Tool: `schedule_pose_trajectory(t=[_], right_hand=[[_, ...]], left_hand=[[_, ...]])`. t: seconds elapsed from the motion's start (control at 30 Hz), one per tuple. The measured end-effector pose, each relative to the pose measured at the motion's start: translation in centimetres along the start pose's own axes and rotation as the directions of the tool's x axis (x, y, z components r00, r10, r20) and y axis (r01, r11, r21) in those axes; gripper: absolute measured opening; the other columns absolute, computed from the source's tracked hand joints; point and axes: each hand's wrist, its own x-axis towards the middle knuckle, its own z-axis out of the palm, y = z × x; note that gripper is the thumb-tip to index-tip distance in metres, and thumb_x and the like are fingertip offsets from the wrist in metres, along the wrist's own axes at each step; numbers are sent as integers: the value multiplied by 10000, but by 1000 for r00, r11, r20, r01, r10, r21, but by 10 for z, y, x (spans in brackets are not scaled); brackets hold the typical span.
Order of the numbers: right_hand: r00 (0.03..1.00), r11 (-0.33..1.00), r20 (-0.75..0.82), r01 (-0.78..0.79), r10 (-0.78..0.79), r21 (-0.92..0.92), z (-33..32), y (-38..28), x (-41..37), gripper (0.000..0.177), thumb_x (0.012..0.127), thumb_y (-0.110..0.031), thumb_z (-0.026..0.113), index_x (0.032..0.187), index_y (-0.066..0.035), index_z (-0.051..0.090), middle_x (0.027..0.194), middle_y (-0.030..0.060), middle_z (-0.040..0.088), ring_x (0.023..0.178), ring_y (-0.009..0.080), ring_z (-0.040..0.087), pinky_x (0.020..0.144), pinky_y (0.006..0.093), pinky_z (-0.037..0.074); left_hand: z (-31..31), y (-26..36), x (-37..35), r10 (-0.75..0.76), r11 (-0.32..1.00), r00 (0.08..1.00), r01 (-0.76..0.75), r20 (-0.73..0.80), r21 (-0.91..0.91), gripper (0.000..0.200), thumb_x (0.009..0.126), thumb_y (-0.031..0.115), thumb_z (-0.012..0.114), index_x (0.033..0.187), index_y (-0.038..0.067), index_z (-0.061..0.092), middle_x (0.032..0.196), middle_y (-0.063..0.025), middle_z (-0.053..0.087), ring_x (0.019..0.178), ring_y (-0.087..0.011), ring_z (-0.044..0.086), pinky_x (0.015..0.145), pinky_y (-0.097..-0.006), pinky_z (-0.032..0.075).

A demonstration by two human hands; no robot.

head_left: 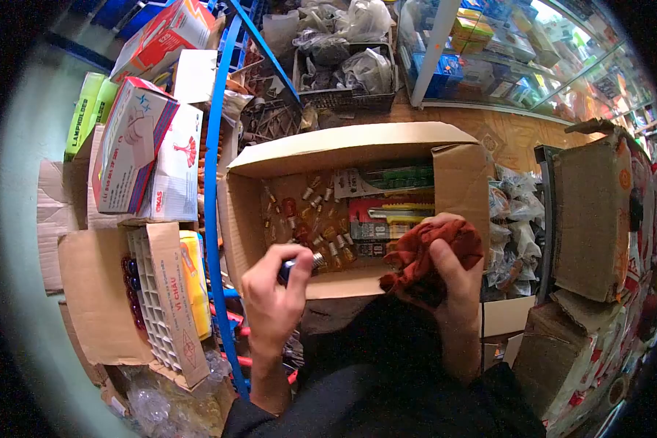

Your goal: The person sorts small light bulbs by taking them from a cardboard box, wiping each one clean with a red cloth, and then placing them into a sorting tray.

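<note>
My left hand point(276, 288) is closed around a small dark blue light bulb point(288, 271), whose metal screw base points right. Bunched in my right hand point(456, 281) is a red-brown cloth point(438, 252), held over the right front edge of an open cardboard box point(350, 135). Inside the box, several small clear, amber and red bulbs point(317, 219) lie loose on the left side. Packs of yellow-handled cutters point(401, 212) and a green blister pack point(394, 179) lie on the right, partly hidden by the cloth.
A blue metal post point(214, 160) stands left of the box. Beyond it, a carton with a white divider grid point(157, 299) holds dark bulbs. Printed boxes point(131, 146) are stacked at upper left. A glass display case point(518, 66) is at upper right, cartons point(588, 219) at right.
</note>
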Motion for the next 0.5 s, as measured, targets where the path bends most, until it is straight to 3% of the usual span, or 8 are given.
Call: schedule_pose_trajectory(t=[0.03, 0.1, 0.27, 0.33, 0.5], right_hand=[[999, 1000, -30, 18, -18, -10, -2, -1, 2, 246, 897, -106, 659, 1118, -19, 594, 985, 96, 685, 879, 166, 679, 782, 324, 569], [998, 999, -54, -19, 18, -31, -6, -1, 4, 263, 916, -129, 640, 1143, -15, 571, 994, 98, 664, 871, 165, 671, 759, 322, 573], [999, 991, -45, -23, 18, -133, -13, 6, 8, 262, 933, -112, 611, 1166, -8, 551, 983, 98, 638, 848, 164, 664, 715, 310, 580], [998, 987, -52, -45, 37, -156, -9, 4, 7, 233, 915, -106, 651, 1122, -16, 593, 967, 70, 657, 860, 138, 651, 770, 294, 550], [998, 983, -30, -56, 52, -174, -3, 2, 9, 212, 899, -96, 676, 1087, -19, 618, 949, 51, 663, 865, 127, 645, 798, 282, 529]], left_hand=[[0, -4, 7, 0, 999, 1000, 1, -20, 38, 196, 921, 209, 682, 952, 16, 664, 806, -148, 661, 724, -273, 658, 674, -359, 503], [0, -13, 17, 102, 977, 994, -106, 32, 183, 170, 888, 166, 690, 983, 29, 655, 829, -169, 661, 795, -349, 662, 714, -408, 513], [11, -30, 25, 63, 964, 971, -120, 232, 239, 215, 837, 114, 701, 1002, 25, 595, 908, -203, 652, 870, -413, 636, 748, -467, 496], [12, -25, 29, -72, 960, 955, -12, 288, 281, 276, 805, 136, 734, 1016, 19, 602, 990, -216, 662, 957, -395, 644, 805, -441, 505], [7, -29, 33, 68, 951, 972, -131, 224, 281, 239, 785, 70, 716, 988, 21, 601, 969, -204, 647, 942, -416, 617, 788, -493, 485]])
